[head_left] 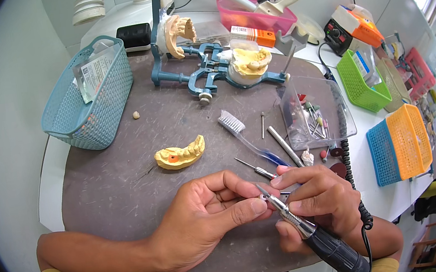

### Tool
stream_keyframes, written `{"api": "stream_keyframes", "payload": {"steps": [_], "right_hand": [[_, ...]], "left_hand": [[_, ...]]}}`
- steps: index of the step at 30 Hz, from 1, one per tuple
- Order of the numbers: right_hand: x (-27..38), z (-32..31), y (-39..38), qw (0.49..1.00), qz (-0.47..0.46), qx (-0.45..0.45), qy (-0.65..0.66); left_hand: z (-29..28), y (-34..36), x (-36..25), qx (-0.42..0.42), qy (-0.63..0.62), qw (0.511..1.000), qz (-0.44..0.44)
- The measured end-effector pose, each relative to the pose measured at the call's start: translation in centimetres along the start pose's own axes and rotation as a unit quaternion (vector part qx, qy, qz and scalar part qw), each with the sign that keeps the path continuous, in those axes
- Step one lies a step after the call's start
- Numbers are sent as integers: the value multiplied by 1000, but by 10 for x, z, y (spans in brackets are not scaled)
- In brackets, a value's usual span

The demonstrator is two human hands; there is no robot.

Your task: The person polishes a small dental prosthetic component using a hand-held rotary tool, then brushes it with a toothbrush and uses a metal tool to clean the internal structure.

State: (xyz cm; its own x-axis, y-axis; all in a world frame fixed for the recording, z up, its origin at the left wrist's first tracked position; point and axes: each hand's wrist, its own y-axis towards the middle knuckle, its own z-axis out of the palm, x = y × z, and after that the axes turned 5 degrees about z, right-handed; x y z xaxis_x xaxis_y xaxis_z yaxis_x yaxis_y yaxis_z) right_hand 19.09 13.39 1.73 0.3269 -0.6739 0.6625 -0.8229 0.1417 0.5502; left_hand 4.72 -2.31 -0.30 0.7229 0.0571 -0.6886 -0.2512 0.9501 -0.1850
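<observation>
My left hand (pixel 201 217) is closed, thumb and fingertips pinching a small whitish piece (pixel 262 198), mostly hidden by the fingers. My right hand (pixel 326 196) wraps around a rotary handpiece (pixel 332 249) with a black body and silver nose. Its pointed tip lies right beside the pinched piece; whether they touch I cannot tell. Beyond my left hand rests a yellow dental model (pixel 179 156) with a row of teeth and an orange-red spot. A slim metal instrument (pixel 257 169) lies partly under my right fingers, next to a clear-handled toothbrush (pixel 232 122).
A blue articulator (pixel 167 78) with plaster casts stands at the back. A blue basket (pixel 90 116) sits left, near a small tooth-like piece (pixel 136 114). On the right are a clear box (pixel 337 132) of burs, a coiled black cord (pixel 347 163), and green (pixel 371 96) and orange (pixel 410 139) baskets.
</observation>
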Motion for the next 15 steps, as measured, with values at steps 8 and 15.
{"api": "stream_keyframes", "payload": {"steps": [8, 15], "right_hand": [[-1, 2, -1, 1000, -7, -8, -3], [-2, 2, -2, 1000, -1, -11, 7]], "left_hand": [[1, 0, 0, -2, 0, 1000, 0], [0, 0, 0, -6, 8, 1000, -2]]}}
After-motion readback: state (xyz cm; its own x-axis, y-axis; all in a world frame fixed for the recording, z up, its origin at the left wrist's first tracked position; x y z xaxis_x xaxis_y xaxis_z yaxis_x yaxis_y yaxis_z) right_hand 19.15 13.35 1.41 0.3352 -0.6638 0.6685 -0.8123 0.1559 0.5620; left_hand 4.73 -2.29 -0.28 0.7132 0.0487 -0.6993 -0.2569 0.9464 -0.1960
